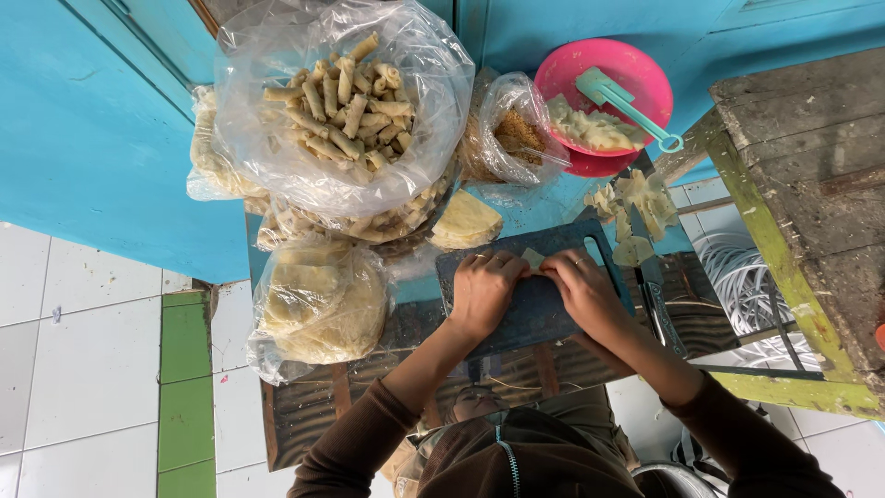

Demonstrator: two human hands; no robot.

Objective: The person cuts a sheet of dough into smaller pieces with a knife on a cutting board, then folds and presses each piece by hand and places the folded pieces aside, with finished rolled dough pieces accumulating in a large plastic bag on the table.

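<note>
A: Status on the rolling?

B: Both hands are working on the dark cutting board (535, 309), near centre of the bench (304, 406). Left hand (484, 290) and right hand (585, 290) are pressing down side by side, fingers curled over a small pale wrapper piece (533, 257) at the far edge of the board. Grip on both looks pressed together around that piece; how tightly it is pinched I cannot tell, the knuckles are hiding it.

A: Done pile?

B: Big clear bag of finished rolls (346, 106) is sitting far left, already well filled.

A: What's left?

B: Plenty, by my read. Bag of flat round wrappers (318, 304) is lying left of the board, looking thick. One folded wrapper (466, 221) is waiting just beyond the board. Small bag of brown crumbly filling (518, 134) is standing far centre. Pink bowl (636, 69) with a teal spoon (627, 97) is holding pale pieces, far right. Cut wrapper scraps (636, 207) are lying right of the board, beside a knife (659, 295).

A: So mid-batch.

B: Looking that way. Current roll is just starting.
</note>
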